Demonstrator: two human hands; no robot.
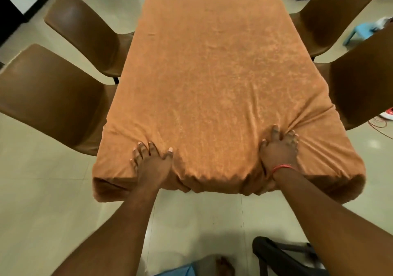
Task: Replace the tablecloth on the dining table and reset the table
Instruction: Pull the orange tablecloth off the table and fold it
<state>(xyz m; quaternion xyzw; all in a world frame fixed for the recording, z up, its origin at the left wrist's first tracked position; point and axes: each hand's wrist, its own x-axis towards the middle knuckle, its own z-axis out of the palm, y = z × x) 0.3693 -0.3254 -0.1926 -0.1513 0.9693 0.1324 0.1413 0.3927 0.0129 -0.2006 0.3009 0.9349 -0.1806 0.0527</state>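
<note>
An orange-brown tablecloth [208,73] covers the whole dining table and hangs over its near edge. My left hand [152,161] presses flat on the cloth near the front left, fingers spread. My right hand [279,150], with a red thread at the wrist, lies on the cloth near the front right, fingers spread and digging in. Creases fan out from both hands, and the cloth bunches along the near edge between them. Nothing stands on the table.
Two brown chairs stand on the left [53,97] [85,31] and two on the right [361,80] [340,10], pushed close to the table. A black chair [282,256] is at my lower right. A blue stool [359,32] sits on the tiled floor far right.
</note>
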